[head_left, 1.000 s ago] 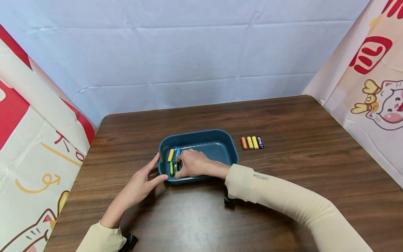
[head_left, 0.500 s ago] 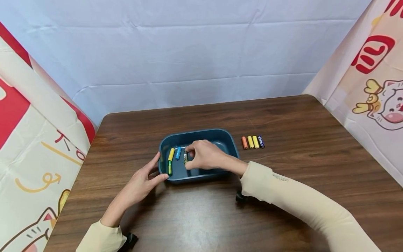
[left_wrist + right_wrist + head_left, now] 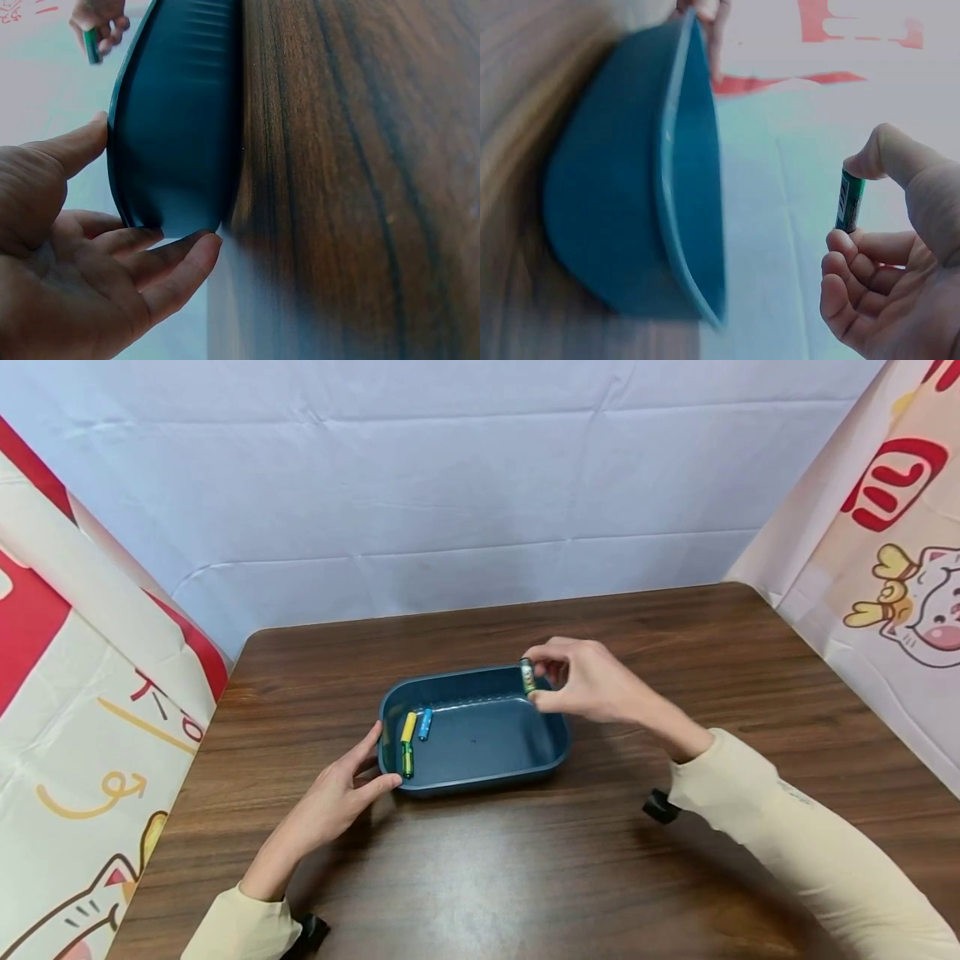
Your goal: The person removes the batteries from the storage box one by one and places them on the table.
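Note:
A dark blue plastic tub (image 3: 487,768) stands on the table. My left hand (image 3: 341,793) holds its left end, thumb at the near corner and fingers along the outside, as the left wrist view also shows. My right hand (image 3: 592,681) pinches a green and black battery (image 3: 849,201) between thumb and fingertips, raised above the tub's far right rim. Inside the tub, at the left, lie a yellow battery (image 3: 408,727), a green battery (image 3: 407,760) in line with it, and a blue battery (image 3: 425,724) beside them.
The brown wooden table (image 3: 465,877) extends around the tub. A white cloth (image 3: 465,493) hangs behind it, with printed cloths (image 3: 900,577) at the sides. The spot right of the tub where batteries lay in a row is covered by my right hand.
My right hand has lifted the green and black battery from the tub's left part and carried it right and up to the far right rim. The left hand stays on the tub.

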`<action>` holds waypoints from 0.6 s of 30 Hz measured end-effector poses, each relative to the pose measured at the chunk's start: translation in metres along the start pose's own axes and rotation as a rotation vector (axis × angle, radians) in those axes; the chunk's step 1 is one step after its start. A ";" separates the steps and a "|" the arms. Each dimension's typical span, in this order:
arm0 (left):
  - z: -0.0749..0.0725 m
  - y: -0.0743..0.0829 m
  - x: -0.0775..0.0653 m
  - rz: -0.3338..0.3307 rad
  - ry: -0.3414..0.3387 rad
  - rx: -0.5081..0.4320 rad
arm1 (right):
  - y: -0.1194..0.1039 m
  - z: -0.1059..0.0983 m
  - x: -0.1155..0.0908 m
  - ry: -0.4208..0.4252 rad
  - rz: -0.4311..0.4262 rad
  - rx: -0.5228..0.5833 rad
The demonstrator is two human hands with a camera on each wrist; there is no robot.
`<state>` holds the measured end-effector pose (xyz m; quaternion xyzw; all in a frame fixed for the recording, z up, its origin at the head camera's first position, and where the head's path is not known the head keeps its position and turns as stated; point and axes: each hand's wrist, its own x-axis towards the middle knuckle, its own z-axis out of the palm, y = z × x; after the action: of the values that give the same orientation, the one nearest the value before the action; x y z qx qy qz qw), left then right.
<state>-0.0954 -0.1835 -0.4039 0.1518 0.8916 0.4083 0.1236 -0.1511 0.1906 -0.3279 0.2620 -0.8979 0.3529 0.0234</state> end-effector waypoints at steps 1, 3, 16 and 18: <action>0.000 0.000 0.000 -0.001 0.000 0.002 | 0.004 -0.007 -0.003 0.010 0.001 -0.008; 0.000 0.000 0.000 -0.003 0.000 0.008 | 0.014 -0.020 -0.009 0.029 0.005 -0.024; 0.000 -0.001 -0.001 0.006 -0.004 0.010 | 0.087 -0.071 -0.057 0.099 0.169 -0.108; -0.001 -0.001 -0.001 0.006 -0.002 0.012 | 0.099 -0.074 -0.062 0.092 0.176 -0.114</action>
<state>-0.0952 -0.1847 -0.4043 0.1557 0.8934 0.4032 0.1226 -0.1563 0.3270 -0.3483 0.1638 -0.9341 0.3134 0.0482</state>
